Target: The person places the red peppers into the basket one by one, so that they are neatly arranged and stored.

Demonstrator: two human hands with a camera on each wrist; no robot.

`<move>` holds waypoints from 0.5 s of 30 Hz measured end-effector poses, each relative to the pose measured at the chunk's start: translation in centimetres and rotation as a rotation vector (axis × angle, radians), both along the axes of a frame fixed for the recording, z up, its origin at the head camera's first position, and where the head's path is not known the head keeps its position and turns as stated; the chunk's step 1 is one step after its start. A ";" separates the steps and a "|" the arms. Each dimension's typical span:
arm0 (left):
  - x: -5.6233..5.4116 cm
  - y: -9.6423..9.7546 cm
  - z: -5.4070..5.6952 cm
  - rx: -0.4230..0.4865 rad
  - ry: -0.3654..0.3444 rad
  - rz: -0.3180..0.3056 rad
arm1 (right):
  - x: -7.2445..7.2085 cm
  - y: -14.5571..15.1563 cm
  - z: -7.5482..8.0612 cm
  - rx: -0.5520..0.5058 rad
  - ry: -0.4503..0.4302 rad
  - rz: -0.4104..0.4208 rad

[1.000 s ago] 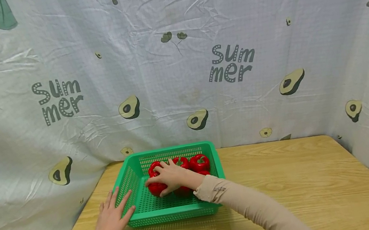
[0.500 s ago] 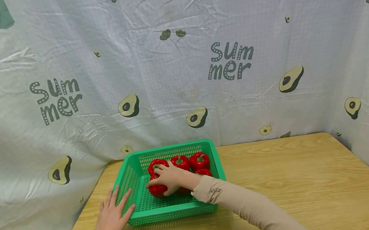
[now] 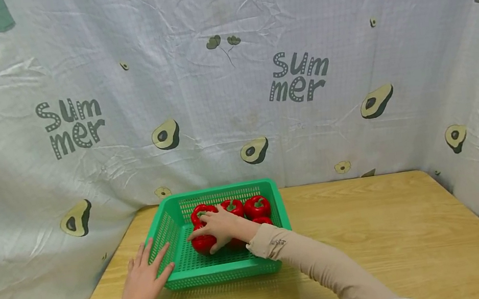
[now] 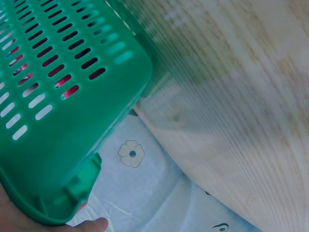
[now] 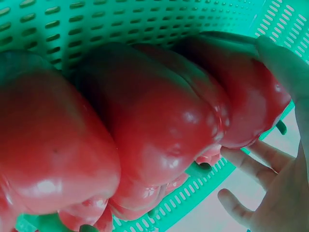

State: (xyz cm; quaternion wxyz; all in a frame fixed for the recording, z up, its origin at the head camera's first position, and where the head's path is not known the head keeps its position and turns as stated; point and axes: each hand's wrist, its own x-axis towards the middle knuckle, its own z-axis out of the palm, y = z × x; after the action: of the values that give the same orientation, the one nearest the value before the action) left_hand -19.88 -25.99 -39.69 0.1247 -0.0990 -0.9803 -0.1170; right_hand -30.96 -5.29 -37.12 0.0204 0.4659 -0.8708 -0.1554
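Observation:
In the head view, a green plastic basket (image 3: 222,270) holds several red bell peppers, stems showing on the back ones. My right hand (image 3: 220,224) reaches in from the right over the front-left bell pepper (image 3: 202,244), thumb on its near side, fingers spread around it. The right wrist view shows the thumb along this bell pepper (image 5: 241,92), with two fingertips at its stem end. My left hand (image 3: 140,283) lies on the basket's left rim with fingers spread and nearly straight. Its fingers also show by the basket corner in the left wrist view.
The basket stands on a wooden table (image 3: 374,243) near its back-left part. Behind and beside it hangs a white cloth (image 3: 211,86) with avocado and leaf prints. Another bell pepper (image 3: 257,207) sits at the basket's back right.
My right hand has shifted slightly, uncovering more of the back-left bell pepper. My left hand stays on the rim. The head view has tilted a little.

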 end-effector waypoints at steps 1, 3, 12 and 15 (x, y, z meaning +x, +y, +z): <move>0.0 0.0 0.0 0.002 0.001 0.000 | 0.0 0.0 0.1 0.001 -0.003 -0.005; -0.1 0.0 0.1 0.004 0.000 -0.001 | -0.1 -0.1 0.2 0.005 -0.012 -0.016; -0.1 -0.1 0.0 -0.004 -0.002 0.000 | -0.1 0.0 0.1 0.019 -0.021 -0.022; -0.2 -0.1 0.0 -0.002 -0.003 0.001 | -0.2 0.1 0.2 0.015 -0.012 -0.023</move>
State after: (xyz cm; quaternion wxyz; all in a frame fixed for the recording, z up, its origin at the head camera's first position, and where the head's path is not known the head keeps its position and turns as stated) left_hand -20.07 -26.04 -39.70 0.1229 -0.0986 -0.9806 -0.1161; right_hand -31.13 -5.18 -36.95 0.0099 0.4571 -0.8750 -0.1591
